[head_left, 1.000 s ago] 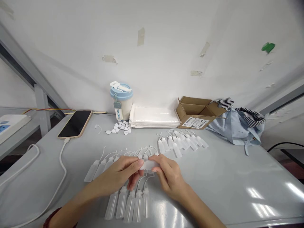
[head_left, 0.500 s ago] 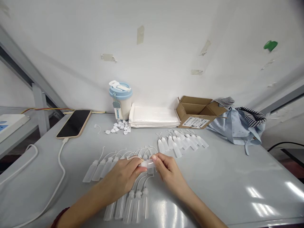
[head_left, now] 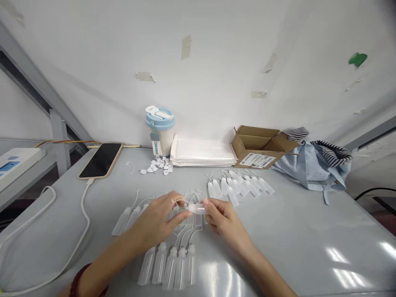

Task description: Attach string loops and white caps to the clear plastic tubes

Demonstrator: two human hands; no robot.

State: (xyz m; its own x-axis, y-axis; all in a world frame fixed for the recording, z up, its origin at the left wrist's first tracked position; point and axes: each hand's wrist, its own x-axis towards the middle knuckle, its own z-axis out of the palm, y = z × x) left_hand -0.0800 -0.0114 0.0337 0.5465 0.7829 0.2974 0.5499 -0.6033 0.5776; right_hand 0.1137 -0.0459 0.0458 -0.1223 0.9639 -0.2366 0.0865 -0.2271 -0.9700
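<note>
Pinched between the thumb and fingers of my right hand is a small translucent plastic squeeze bottle, lying sideways with its neck to the left. A thin white strap curves from that neck. My left hand is around the neck end, thumb and index finger apart, the thumb tip close to the neck; whether it touches I cannot tell. Below my hands lie several similar bottles with thin straps. Another row of bottles runs behind, partly hidden by my left hand. A further group lies at the back right.
Along the wall stand a blue-lidded cup, a stack of white packets, an open cardboard box and a light blue bag. Small white caps lie by the cup. A phone with a white cable is at left.
My left thumb and fingers have come apart from the bottle's neck, which they were pinching. My right hand keeps its hold. The whole view has shifted slightly.
</note>
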